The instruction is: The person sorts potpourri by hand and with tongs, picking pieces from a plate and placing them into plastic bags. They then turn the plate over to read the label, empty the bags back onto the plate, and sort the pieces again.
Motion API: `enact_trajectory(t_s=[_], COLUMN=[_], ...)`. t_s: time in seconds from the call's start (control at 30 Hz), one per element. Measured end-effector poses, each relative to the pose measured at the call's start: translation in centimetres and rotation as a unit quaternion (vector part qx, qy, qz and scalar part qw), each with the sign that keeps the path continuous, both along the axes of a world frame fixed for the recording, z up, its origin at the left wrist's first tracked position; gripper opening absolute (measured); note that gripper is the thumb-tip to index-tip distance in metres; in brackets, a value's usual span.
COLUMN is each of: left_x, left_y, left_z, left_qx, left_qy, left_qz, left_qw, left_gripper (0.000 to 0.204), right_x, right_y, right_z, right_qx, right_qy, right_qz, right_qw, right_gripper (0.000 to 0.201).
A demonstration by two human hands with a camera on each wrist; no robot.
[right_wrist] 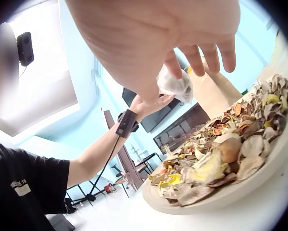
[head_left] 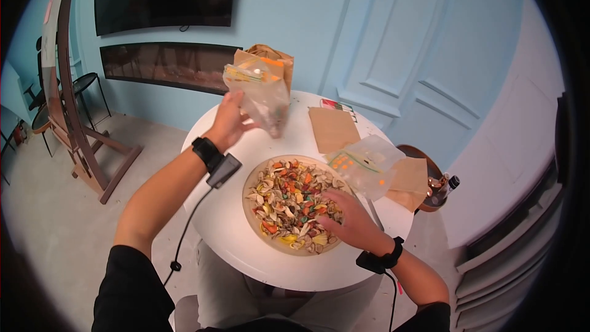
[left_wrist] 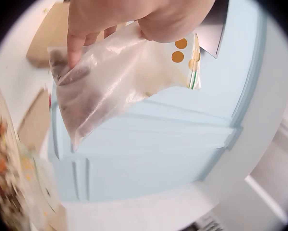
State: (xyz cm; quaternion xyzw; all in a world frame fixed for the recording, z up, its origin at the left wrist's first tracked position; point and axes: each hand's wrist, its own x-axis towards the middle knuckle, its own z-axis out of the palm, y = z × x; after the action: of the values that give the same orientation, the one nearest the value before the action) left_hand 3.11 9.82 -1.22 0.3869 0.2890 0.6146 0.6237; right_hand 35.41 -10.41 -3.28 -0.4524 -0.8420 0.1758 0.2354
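Note:
My left hand [head_left: 228,124] holds up a translucent zip bag [head_left: 265,99] over the far side of the white round table. In the left wrist view the bag [left_wrist: 108,82] has orange dots near its zip edge and darker contents at its lower end. On the table, a round pale dish [head_left: 247,200] is heaped with dried petal-like pieces [right_wrist: 216,166] in tan, brown, orange, yellow and green. Over the dish's right side is my right hand [head_left: 355,220], its fingers spread and nothing gripped. From the right wrist view, this hand [right_wrist: 168,38] hangs above the pieces.
A brown paper bag [head_left: 264,51] stands at the table's far edge. Flat brown paper pieces [head_left: 332,129] and a second zip bag [head_left: 372,157] lie to the right. Beyond the right edge sits a round brown container [head_left: 433,204] with a bottle [head_left: 450,185]. An easel [head_left: 67,86] stands left.

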Motion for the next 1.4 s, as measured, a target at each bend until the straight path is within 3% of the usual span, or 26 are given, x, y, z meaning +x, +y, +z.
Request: enact_trajectory(t_s=[0.1, 0.23, 0.33, 0.4, 0.53, 0.63, 0.67, 0.7, 0.73, 0.77, 0.87, 0.9, 1.0, 1.17, 1.27, 1.4], left_x=[3.6, 9.0, 11.9, 12.8, 12.9, 12.7, 12.3, 11.4, 10.7, 10.2, 9.4, 9.1, 8.8, 8.2, 8.1, 7.9], left_y=[-5.5, -12.7, -15.3, -15.3, -17.0, -17.4, -16.7, -15.4, -14.2, -13.9, -11.6, -12.3, -10.6, -9.6, -9.3, -9.0], left_z=[1.4, 1.6, 0.8, -0.6, 0.1, 0.2, -0.2, -0.4, -0.6, 0.4, 0.7, 1.5, -0.6, -2.9, -3.7, -4.6], left_qx=[-0.019, -0.054, -0.099, -0.1, -0.125, -0.009, 0.131, 0.267, 0.393, 0.419, 0.285, 0.199, 0.125, 0.043, 0.017, -0.007], left_qy=[-0.08, -0.159, -0.179, -0.154, -0.021, 0.109, 0.22, 0.322, 0.412, 0.41, 0.376, 0.315, 0.198, 0.112, 0.11, 0.084], left_qz=[-0.082, -0.133, -0.163, -0.203, -0.166, -0.008, 0.061, 0.127, 0.188, 0.17, -0.013, -0.08, -0.076, -0.114, -0.112, -0.108], left_qw=[0.993, 0.977, 0.965, 0.962, 0.978, 0.994, 0.965, 0.899, 0.801, 0.792, 0.882, 0.925, 0.969, 0.986, 0.987, 0.99], left_gripper=[0.04, 0.04, 0.037, 0.036, 0.052, 0.077, 0.082, 0.087, 0.092, 0.073, 0.049, 0.035, 0.034, 0.028, 0.029, 0.028], right_x=[-1.1, -1.6, -1.6, -0.6, 3.4, 3.5, 3.4, 3.5, 3.9, 4.1, 4.4, 4.6, 5.3, 6.2, 6.6, 6.9], right_y=[0.4, 0.7, 0.7, 1.4, 1.9, 0.9, 0.5, 0.4, 0.5, 0.6, 0.9, 0.9, 0.7, 0.8, 1.0, 2.4], right_z=[0.5, -0.2, 0.5, -0.8, -3.2, -2.9, -2.6, -2.3, -1.9, -1.6, -1.2, -1.1, -0.8, 0.3, 1.6, 2.3], right_qx=[-0.023, 0.034, 0.05, 0.074, 0.038, -0.002, -0.014, -0.001, 0.012, 0.025, -0.036, -0.062, -0.114, -0.061, -0.096, -0.039], right_qy=[0.117, 0.171, 0.235, 0.254, 0.263, 0.325, 0.347, 0.314, 0.279, 0.244, 0.253, 0.279, 0.331, 0.319, 0.275, 0.291], right_qz=[-0.024, -0.071, 0.002, -0.003, -0.015, -0.034, -0.047, -0.043, -0.038, -0.032, -0.048, -0.052, -0.072, -0.096, -0.187, -0.164], right_qw=[0.993, 0.982, 0.971, 0.965, 0.964, 0.945, 0.936, 0.948, 0.959, 0.969, 0.966, 0.957, 0.934, 0.941, 0.938, 0.942], right_gripper=[0.086, 0.116, 0.113, 0.102, 0.08, 0.064, 0.059, 0.057, 0.054, 0.052, 0.051, 0.052, 0.053, 0.048, 0.046, 0.047])
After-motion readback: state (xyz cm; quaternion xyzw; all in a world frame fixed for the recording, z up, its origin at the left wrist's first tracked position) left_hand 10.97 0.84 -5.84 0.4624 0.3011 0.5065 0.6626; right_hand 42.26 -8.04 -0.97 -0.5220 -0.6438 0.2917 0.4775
